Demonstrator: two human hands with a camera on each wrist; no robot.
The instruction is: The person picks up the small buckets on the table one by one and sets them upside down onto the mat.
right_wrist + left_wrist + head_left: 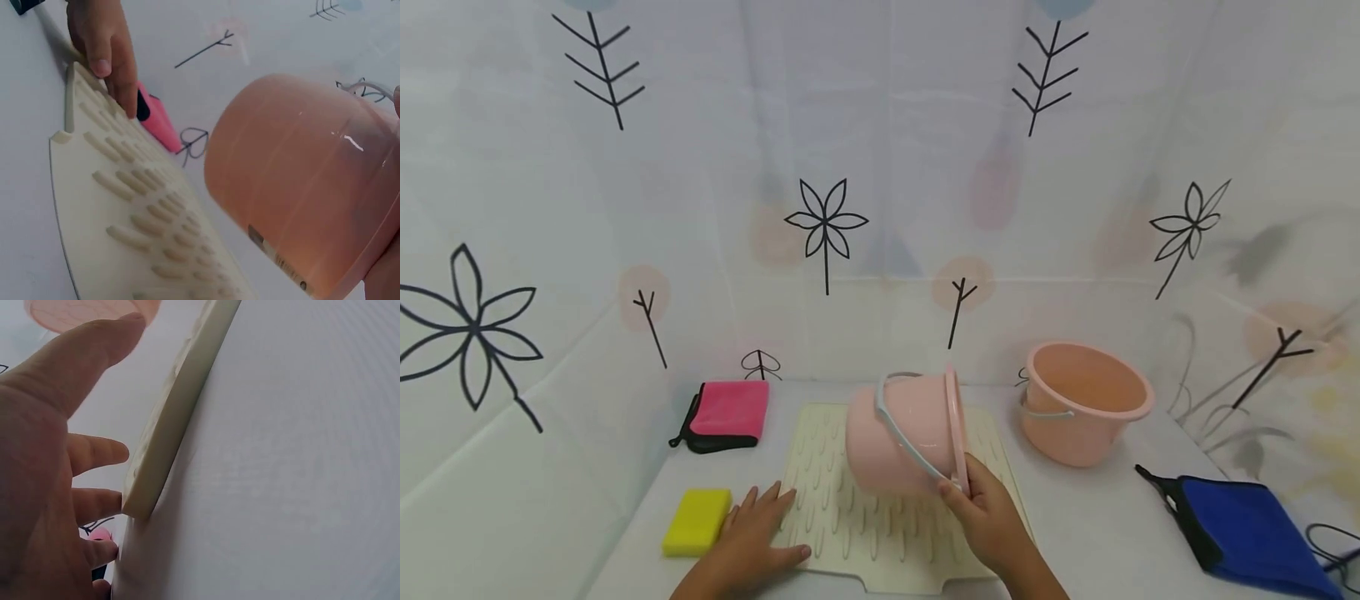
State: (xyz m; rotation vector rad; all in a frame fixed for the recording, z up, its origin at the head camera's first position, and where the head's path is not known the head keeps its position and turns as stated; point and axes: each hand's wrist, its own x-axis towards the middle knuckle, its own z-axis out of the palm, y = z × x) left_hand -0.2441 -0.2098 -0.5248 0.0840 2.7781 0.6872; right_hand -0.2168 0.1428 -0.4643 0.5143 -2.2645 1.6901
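I see a pink plastic bucket (902, 408) with a pale blue-grey handle (910, 450) tipped sideways, mouth toward the person's right, its rim gripped by the right hand (996, 521), above a cream washboard (838, 533) lying flat, ridges up, beside the left hand (748, 533).

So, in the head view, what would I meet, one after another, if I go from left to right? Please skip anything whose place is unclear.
Yellow rectangular sponge, bare left hand, tipped pale pink plastic bucket, upright peach plastic bucket, blue folded cloth with black edging.
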